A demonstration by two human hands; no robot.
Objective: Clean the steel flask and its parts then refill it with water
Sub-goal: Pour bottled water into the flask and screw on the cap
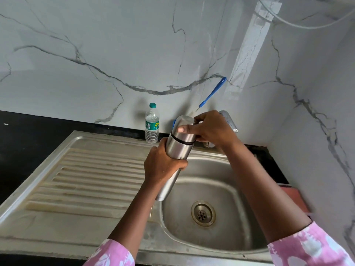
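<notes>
Left hand (162,166) clamps flask (173,162) body, right hand (209,129) wraps cap (183,129); risk: cap w/ slick steel slips, drops into sink (236,223).

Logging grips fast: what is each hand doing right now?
Left hand: grips the steel flask body.
Right hand: grips the flask's cap.

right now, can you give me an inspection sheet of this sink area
surface: steel sink with ribbed drainer, dry basin, black counter
job's things: flask held tilted over the basin, cap still on
clutter: water bottle and blue brush by the wall
grips: left hand grips the flask body; right hand grips the cap
cables: white cable at top right
surroundings: marble-look wall, tap mostly hidden behind the right hand
</notes>
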